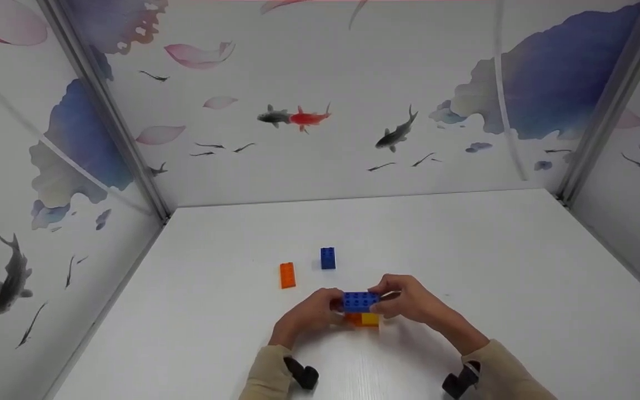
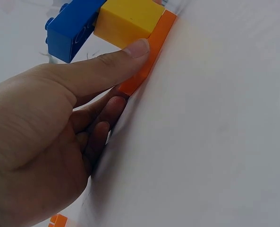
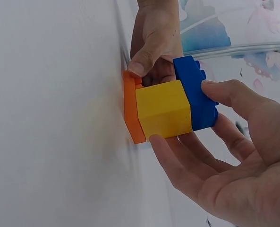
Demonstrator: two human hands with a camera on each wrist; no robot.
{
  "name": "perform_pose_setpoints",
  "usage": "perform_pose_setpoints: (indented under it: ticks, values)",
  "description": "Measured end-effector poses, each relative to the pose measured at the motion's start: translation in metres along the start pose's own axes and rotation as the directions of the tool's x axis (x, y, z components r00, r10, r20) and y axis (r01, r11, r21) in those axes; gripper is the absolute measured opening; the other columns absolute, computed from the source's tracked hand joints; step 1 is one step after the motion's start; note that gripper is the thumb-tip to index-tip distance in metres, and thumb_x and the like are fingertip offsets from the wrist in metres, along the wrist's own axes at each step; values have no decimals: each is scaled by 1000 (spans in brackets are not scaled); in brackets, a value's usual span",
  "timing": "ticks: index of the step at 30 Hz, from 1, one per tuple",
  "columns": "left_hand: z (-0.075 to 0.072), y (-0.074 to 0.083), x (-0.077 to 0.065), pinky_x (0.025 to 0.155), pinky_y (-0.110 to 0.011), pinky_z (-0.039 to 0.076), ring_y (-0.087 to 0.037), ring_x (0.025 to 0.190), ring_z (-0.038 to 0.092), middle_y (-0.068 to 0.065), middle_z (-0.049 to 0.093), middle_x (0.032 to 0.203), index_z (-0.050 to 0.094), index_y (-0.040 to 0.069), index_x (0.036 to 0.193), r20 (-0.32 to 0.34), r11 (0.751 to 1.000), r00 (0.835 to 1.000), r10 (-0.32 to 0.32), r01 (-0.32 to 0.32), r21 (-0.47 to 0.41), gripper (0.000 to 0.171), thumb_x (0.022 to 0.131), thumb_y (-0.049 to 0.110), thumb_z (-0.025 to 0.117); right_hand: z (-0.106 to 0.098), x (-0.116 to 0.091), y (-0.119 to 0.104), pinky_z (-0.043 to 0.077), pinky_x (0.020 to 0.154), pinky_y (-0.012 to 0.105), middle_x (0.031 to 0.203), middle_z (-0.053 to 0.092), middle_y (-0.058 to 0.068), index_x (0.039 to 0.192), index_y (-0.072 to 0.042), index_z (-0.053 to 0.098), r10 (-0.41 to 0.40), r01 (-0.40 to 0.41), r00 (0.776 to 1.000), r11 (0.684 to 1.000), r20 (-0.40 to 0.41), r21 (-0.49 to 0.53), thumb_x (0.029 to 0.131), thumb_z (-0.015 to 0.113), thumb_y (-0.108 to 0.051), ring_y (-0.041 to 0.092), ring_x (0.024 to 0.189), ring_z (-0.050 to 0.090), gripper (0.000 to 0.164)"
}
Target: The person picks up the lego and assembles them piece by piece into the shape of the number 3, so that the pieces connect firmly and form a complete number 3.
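A small stack stands low over the white table between the two hands. Its base is a flat orange brick (image 3: 132, 109), with a yellow brick (image 3: 163, 109) on one end. A blue eight-stud brick (image 1: 360, 301) lies across the yellow one, overhanging toward the left hand. My left hand (image 1: 315, 310) pinches the free end of the orange brick, thumb along its edge. My right hand (image 1: 409, 300) grips the blue brick, its thumb by the studs and the other fingers at the blue and yellow bricks' sides.
Beyond the hands on the white table (image 1: 464, 250) lie a loose orange brick (image 1: 288, 275) and, slightly right of it, another blue brick (image 1: 328, 258). Wall panels (image 1: 320, 166) printed with fish and petals enclose the back and sides.
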State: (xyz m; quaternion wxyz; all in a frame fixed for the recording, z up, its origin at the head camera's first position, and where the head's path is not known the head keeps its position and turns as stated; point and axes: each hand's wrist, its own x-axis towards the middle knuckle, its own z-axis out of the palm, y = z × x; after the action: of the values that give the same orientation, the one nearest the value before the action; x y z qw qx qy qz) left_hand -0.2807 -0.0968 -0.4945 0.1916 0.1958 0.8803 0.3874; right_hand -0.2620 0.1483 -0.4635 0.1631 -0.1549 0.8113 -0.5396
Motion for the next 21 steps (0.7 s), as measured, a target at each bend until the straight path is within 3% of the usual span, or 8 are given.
perform_pose_setpoints:
  ticks: [16, 21]
  values:
    - [-1, -3, 0, 105, -43, 48, -14, 100, 57, 7, 66, 106, 68, 20, 114, -8, 1000, 1000, -5, 5, 19, 32, 87, 30, 79, 1, 2, 0, 62, 80, 36, 123, 67, 12, 109, -10, 68, 27, -27, 1000, 1000, 14, 13, 86, 79, -21, 21, 99, 66, 28]
    - [0, -1, 2, 105, -42, 49, -14, 100, 57, 7, 66, 107, 68, 19, 115, 4, 1000, 1000, 11, -11, 20, 34, 86, 31, 80, -4, 1, 2, 60, 85, 34, 122, 68, 11, 112, -12, 68, 11, -11, 1000, 1000, 10, -27, 87, 79, -23, 20, 101, 66, 29]
